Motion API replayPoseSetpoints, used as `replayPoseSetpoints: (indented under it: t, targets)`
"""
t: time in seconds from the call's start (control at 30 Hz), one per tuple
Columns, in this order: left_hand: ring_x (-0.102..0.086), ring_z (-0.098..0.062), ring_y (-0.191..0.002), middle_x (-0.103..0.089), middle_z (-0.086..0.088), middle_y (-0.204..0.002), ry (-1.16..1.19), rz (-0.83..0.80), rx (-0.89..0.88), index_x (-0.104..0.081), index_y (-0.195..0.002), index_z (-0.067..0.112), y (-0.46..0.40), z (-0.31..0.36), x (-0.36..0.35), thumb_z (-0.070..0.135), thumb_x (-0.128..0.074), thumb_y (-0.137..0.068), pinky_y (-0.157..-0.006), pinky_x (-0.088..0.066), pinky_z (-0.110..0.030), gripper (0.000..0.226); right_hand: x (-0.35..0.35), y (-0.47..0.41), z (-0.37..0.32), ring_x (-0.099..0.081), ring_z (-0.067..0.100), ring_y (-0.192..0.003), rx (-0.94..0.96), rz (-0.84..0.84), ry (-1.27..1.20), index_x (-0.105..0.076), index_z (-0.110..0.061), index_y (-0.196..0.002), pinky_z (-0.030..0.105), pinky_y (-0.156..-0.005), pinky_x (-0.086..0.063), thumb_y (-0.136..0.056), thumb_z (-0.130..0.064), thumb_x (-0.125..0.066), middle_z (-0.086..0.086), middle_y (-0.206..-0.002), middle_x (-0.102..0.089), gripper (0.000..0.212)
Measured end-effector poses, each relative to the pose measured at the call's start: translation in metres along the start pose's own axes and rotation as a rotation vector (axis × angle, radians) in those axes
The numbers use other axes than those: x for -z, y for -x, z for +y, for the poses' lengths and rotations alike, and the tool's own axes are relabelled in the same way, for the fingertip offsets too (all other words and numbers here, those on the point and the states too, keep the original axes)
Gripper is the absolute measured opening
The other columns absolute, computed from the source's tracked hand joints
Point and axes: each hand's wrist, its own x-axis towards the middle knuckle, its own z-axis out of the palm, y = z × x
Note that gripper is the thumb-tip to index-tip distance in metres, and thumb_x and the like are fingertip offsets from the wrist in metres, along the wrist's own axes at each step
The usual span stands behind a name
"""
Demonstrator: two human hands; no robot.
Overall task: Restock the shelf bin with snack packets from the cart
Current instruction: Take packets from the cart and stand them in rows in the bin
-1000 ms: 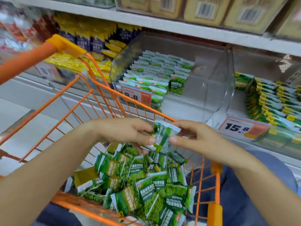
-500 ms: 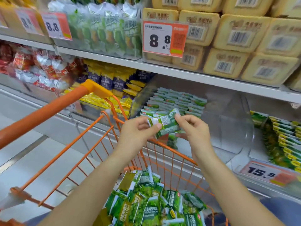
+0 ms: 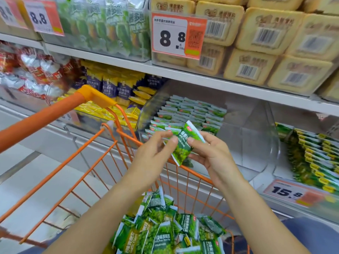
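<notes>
Green foil snack packet [image 3: 184, 143] pinched by right hand [image 3: 211, 154] and left hand [image 3: 154, 153], above orange wire cart [image 3: 110, 143], before clear plastic shelf bin [image 3: 247, 136].

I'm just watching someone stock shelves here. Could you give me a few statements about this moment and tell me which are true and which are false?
1. Both hands hold one green snack packet. True: the left hand and right hand pinch it.
2. The packet already lies in the clear shelf bin. False: it is held in the air in front of the bin.
3. The orange cart is empty. False: a pile of green packets lies in it.
4. The bin's right part is bare. True.
5. The price tag above reads 15.8. False: it reads 8.8.
</notes>
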Motion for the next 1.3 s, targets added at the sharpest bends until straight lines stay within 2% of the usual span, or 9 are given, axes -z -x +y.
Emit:
replayPoseSetpoints:
  t: [0.1,0.17,0.27,0.4,0.6,0.77,0.97,1.17,1.3]
  targets:
    - [-0.056,-0.007,-0.081,-0.062,0.006,-0.094,-0.163,0.031,-0.034,-0.057,-0.128,0.02,-0.002,-0.004,-0.005,0.049,-0.048,-0.092,-0.066,-0.039,-0.017,0.047,-0.003,0.003,0.0,-0.069,0.016,-0.084,-0.029,-0.045,-0.045,-0.067,-0.012,-0.107,0.024,-0.067,-0.054,-0.086,-0.014,-0.065,0.005,-0.097,-0.073,0.021]
    - [-0.056,-0.011,-0.095,-0.063,0.003,-0.105,-0.265,0.089,-0.091,-0.058,-0.128,0.021,-0.003,-0.01,-0.007,0.056,-0.042,-0.092,-0.08,-0.043,-0.023,0.053,-0.001,0.004,-0.002,-0.069,0.016,-0.082,-0.036,-0.063,-0.027,-0.067,-0.008,-0.105,0.023,-0.066,-0.055,-0.086,-0.014,-0.065,0.006,-0.094,-0.073,0.02]
    - [-0.039,-0.015,-0.13,-0.053,0.003,-0.134,-0.695,0.077,-0.232,-0.047,-0.139,0.021,-0.009,-0.033,-0.006,0.063,-0.019,-0.096,-0.113,-0.02,-0.035,0.066,0.022,-0.007,-0.012,-0.067,0.019,-0.082,0.136,0.166,0.079,-0.069,-0.011,-0.093,0.031,-0.076,-0.057,-0.084,-0.011,-0.069,0.01,-0.09,-0.071,0.01]
    - [-0.03,-0.017,-0.14,-0.043,0.002,-0.147,-0.815,0.029,-0.221,-0.04,-0.145,0.018,-0.012,-0.049,-0.007,0.063,-0.007,-0.093,-0.116,0.001,-0.03,0.076,0.068,-0.049,-0.018,-0.063,0.024,-0.075,0.211,0.4,0.575,-0.069,-0.018,-0.079,0.041,-0.072,-0.053,-0.079,-0.021,-0.077,0.011,-0.078,-0.068,0.009]
    - [-0.027,-0.015,-0.141,-0.04,0.003,-0.149,-0.824,0.029,-0.246,-0.038,-0.146,0.02,-0.013,-0.045,-0.005,0.064,-0.003,-0.09,-0.116,0.0,-0.03,0.079,0.07,-0.102,-0.004,-0.054,0.03,-0.12,-0.187,0.242,1.158,-0.047,-0.005,-0.137,0.037,-0.098,-0.046,-0.087,-0.034,-0.068,0.014,-0.139,-0.051,0.062]
    - [-0.027,-0.015,-0.14,-0.039,0.003,-0.149,-0.817,0.009,-0.249,-0.038,-0.146,0.02,-0.014,-0.045,-0.004,0.062,-0.004,-0.09,-0.116,-0.004,-0.032,0.078,0.064,-0.111,0.005,-0.056,0.031,-0.115,-0.13,0.326,1.16,-0.051,-0.002,-0.128,0.035,-0.089,-0.045,-0.086,-0.028,-0.071,0.016,-0.128,-0.057,0.054]
    - [-0.033,-0.017,-0.137,-0.045,0.002,-0.145,-0.818,0.013,-0.257,-0.043,-0.143,0.018,-0.016,-0.048,-0.004,0.06,-0.01,-0.092,-0.116,-0.012,-0.035,0.073,0.076,-0.113,0.012,-0.064,0.021,-0.066,-0.219,0.382,1.084,-0.046,-0.011,-0.084,0.03,-0.058,-0.051,-0.077,-0.041,-0.078,0.004,-0.064,-0.062,0.044]
    - [-0.029,-0.016,-0.139,-0.041,0.003,-0.148,-0.812,-0.006,-0.248,-0.04,-0.145,0.02,-0.015,-0.046,-0.003,0.062,-0.006,-0.09,-0.117,-0.008,-0.034,0.077,0.068,-0.107,0.012,-0.049,0.024,-0.078,-0.066,0.342,1.195,-0.04,-0.012,-0.08,0.031,-0.064,-0.036,-0.081,-0.036,-0.074,0.004,-0.075,-0.048,0.041]
    - [-0.031,-0.016,-0.138,-0.043,0.003,-0.147,-0.808,-0.004,-0.26,-0.041,-0.144,0.02,-0.015,-0.047,-0.002,0.061,-0.008,-0.091,-0.116,-0.011,-0.035,0.075,0.069,-0.112,0.012,-0.042,0.018,-0.058,-0.043,0.317,1.296,-0.039,-0.012,-0.07,0.031,-0.049,-0.027,-0.082,-0.036,-0.073,0.002,-0.063,-0.041,0.043]
